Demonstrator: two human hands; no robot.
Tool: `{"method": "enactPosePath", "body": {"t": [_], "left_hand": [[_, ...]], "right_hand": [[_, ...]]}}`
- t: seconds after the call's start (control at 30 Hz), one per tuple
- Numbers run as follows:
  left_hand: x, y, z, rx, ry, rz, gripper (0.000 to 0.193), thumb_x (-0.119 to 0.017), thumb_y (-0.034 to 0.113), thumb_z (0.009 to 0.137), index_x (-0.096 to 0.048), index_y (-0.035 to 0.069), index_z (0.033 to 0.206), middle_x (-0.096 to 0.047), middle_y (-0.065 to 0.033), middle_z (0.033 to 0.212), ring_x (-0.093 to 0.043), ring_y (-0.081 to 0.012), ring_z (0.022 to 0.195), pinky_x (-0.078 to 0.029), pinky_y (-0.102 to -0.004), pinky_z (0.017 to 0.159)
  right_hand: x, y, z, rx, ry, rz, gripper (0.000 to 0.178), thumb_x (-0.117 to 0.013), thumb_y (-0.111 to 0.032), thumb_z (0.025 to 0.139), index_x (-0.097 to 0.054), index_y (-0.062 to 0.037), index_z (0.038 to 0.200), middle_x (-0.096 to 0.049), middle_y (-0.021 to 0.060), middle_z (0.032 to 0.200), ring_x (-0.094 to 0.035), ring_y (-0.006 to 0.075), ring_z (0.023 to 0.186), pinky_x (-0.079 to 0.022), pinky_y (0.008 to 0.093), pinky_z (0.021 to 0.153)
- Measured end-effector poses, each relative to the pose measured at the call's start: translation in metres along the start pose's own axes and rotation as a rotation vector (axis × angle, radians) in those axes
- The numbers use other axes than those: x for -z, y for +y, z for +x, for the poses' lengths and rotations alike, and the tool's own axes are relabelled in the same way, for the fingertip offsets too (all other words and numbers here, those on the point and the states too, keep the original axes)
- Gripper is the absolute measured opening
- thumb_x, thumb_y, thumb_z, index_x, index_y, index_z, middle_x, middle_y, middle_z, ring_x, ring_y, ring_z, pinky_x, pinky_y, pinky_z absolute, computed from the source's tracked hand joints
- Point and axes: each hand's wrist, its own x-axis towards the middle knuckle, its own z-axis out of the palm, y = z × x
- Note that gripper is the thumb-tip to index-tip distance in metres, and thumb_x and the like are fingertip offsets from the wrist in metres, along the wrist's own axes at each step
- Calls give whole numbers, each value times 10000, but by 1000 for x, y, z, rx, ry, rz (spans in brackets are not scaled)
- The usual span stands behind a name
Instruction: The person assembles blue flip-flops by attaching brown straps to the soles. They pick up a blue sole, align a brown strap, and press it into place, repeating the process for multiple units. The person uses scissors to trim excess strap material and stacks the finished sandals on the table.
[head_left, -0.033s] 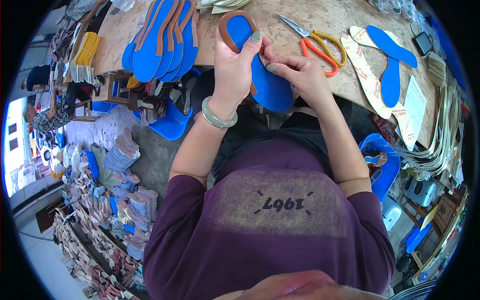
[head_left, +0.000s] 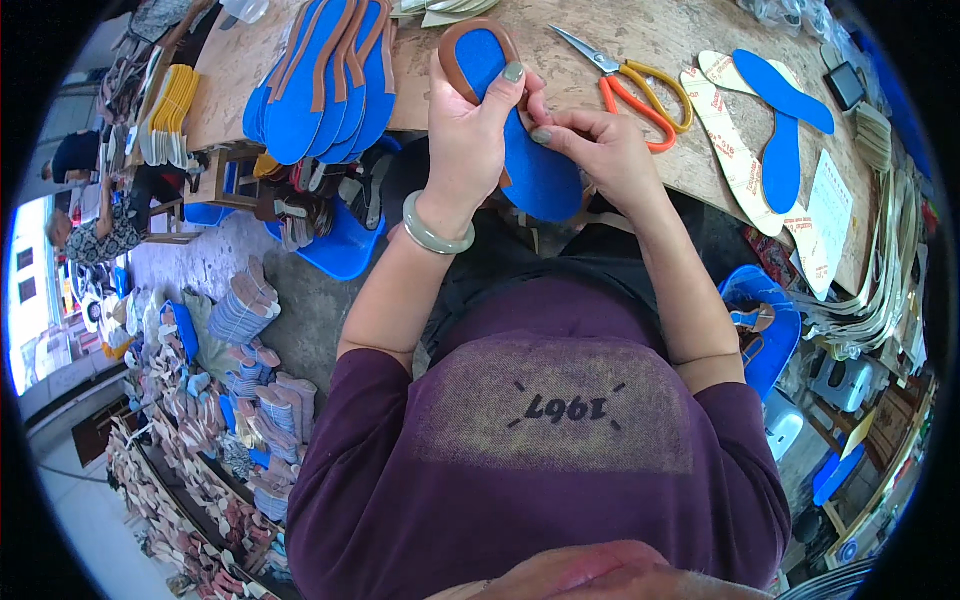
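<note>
A blue insole (head_left: 543, 178) with a brown strip round its upper end is held over the near edge of the workbench. My left hand (head_left: 468, 140) is closed round it from the left, thumb pressed on the strip's right side. The fingers of my right hand (head_left: 604, 150) pinch at the insole's right edge, just below the left thumb; the exact bit between the fingertips is hidden. Scissors (head_left: 640, 92) with one orange and one yellow handle lie on the bench beyond my right hand. To the left, several blue insoles (head_left: 318, 105) with brown strips lie fanned out.
Two plain blue insoles (head_left: 782, 165) lie crossed over cream printed pieces (head_left: 722, 150) on the bench (head_left: 440, 75) at right. Blue bins (head_left: 345, 245) stand below on both sides. Stacks of shoe parts (head_left: 240, 305) cover the floor at left. Two people (head_left: 105, 232) are at far left.
</note>
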Motion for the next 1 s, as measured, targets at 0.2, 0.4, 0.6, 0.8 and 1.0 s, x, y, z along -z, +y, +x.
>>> {"method": "enactPosePath", "body": {"t": [0.2,0.4,0.6,0.8,1.0], "left_hand": [[-4,-9,-12,-14,-19,46,380,-657,154,879,-503,-50,1161,-593,-147,1156,-616,-182,966,-514,-313,836],[6,-25,-34,185,111,-161,248,-553,143,937,-557,-29,1116,-618,-172,1119,-611,-241,1015,-497,-395,905],[1,-16,-39,126,126,-254,214,-585,149,924,-577,-18,1057,-653,-151,986,-634,-225,951,-529,-351,826],[0,-12,-42,92,130,-231,223,-578,157,929,-563,-21,1062,-650,-154,948,-647,-242,916,-534,-363,822],[0,-3,-45,148,131,-134,308,-613,139,908,-526,-43,1141,-650,-161,984,-640,-215,926,-529,-338,830]], "right_hand": [[-3,0,3,28,25,271,235,-670,-208,863,-695,-24,1006,-680,8,869,-580,40,736,-469,204,665],[8,4,3,-143,-13,487,235,-663,-211,872,-698,-23,1009,-680,22,882,-501,31,679,-389,172,609],[-8,14,-15,-10,102,490,205,-689,-161,849,-701,-2,978,-688,48,870,-613,76,782,-486,209,714],[-10,13,-21,-44,100,428,212,-700,-177,844,-705,-12,978,-684,33,853,-608,70,771,-486,204,697],[-6,0,-22,-43,34,86,242,-709,-208,836,-703,3,955,-678,7,839,-588,56,756,-480,207,676]]}}
